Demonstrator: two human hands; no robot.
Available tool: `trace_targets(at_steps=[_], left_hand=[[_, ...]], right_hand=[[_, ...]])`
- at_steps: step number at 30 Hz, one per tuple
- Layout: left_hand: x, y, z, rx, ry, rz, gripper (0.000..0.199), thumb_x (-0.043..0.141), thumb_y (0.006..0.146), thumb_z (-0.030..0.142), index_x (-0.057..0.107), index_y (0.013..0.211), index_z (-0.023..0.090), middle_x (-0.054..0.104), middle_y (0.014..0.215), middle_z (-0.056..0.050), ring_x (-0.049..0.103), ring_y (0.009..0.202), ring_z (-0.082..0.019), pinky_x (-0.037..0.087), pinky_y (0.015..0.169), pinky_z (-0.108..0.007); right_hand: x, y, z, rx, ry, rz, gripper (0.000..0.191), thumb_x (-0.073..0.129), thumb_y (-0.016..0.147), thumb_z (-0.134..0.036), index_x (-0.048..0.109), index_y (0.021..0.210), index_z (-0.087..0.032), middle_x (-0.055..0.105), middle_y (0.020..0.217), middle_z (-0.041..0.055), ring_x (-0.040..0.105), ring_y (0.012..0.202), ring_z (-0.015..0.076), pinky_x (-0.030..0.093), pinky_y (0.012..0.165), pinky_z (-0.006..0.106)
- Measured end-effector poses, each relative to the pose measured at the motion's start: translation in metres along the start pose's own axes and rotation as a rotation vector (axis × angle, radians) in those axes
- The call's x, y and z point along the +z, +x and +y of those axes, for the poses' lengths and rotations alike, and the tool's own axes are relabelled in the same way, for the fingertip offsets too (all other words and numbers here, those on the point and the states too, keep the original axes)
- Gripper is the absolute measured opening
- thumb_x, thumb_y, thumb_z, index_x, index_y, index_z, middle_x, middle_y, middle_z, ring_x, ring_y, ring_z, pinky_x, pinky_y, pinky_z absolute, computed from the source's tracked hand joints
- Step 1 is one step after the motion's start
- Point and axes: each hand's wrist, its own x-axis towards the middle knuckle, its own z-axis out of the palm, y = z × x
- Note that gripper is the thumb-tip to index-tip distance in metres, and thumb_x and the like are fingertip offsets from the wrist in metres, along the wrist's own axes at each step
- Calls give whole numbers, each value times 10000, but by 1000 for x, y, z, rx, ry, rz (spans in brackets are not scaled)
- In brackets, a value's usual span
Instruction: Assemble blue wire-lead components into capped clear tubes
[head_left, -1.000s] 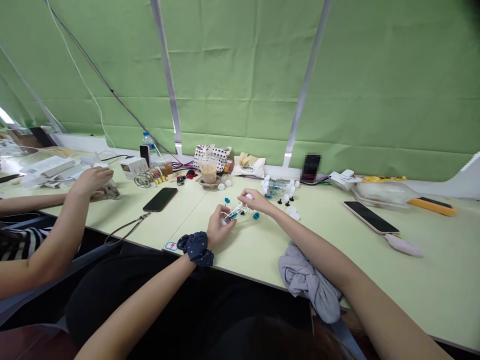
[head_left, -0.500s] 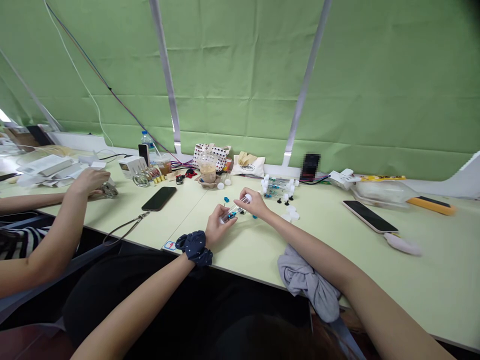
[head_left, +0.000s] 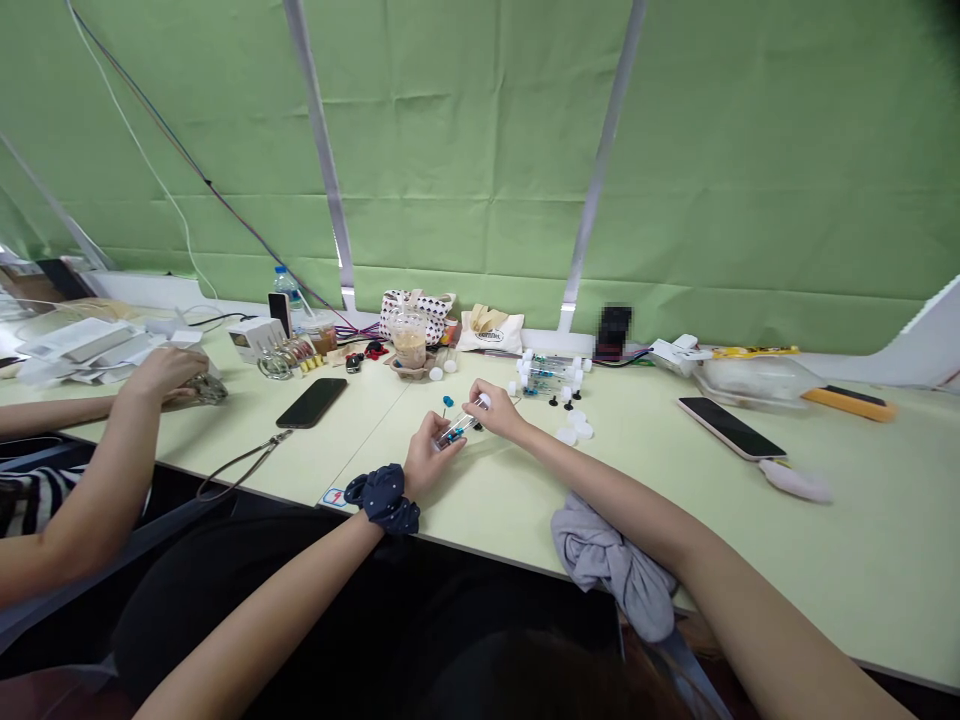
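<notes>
The cap [head_left: 484, 400] has come right up against the upper end of the tube [head_left: 454, 430], so we judge that end to be closed or very nearly so, though our fingers hide the seam and we can't tell if it is fully seated. The tube is between our hands, just above the table [head_left: 487, 520], tilted with its capped end up and to the right; blue pieces show through its clear wall.

Our left hand [head_left: 424, 462] has the lower part of the tube pinched between thumb and fingers. Our right hand [head_left: 501, 412] pinches the cap, thumb and fingertips drawn in around it; how the remaining fingers lie, we can't quite tell.

Just beyond our hands lies a loose blue pin [head_left: 448, 401], and something dark is half hidden behind the right fingers. Farther back on the right we have a group of clear tubes [head_left: 546, 374] with white ends and blue bits inside, with a few black pins [head_left: 553, 401] standing in front of them. Nearer to us are some flat white discs [head_left: 583, 430], close together. A dark phone [head_left: 312, 403] lies to our left, well apart from the tube, and a drink cup [head_left: 409, 348] stands behind our left hand
</notes>
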Motion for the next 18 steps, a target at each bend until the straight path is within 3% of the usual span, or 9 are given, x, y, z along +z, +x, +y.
trace_targets(at_steps=[12, 15, 18], left_hand=[[-2, 3, -8, -4, -58, 29, 365, 695, 701, 392, 420, 849, 204, 515, 852, 7, 529, 774, -133, 418, 702, -256], [-1, 4, -9, 9, -43, 47, 357, 696, 709, 382, 424, 854, 202, 522, 830, 7, 529, 752, -133, 415, 687, -255], [-1, 4, -8, 27, -1, 41, 341, 694, 719, 374, 437, 857, 198, 538, 819, 4, 535, 739, -136, 416, 677, -258]], right_hand=[[2, -2, 5, -26, 38, -64, 219, 568, 767, -397, 468, 774, -203, 502, 684, -36, 451, 577, 106, 380, 574, 231], [-7, 1, 5, -48, 7, -169, 275, 589, 769, -451, 527, 821, -188, 551, 722, -22, 471, 593, 105, 385, 579, 229], [-24, 7, 4, -121, -91, -359, 371, 687, 695, -473, 610, 894, -170, 616, 820, 13, 538, 695, 129, 405, 639, 235]])
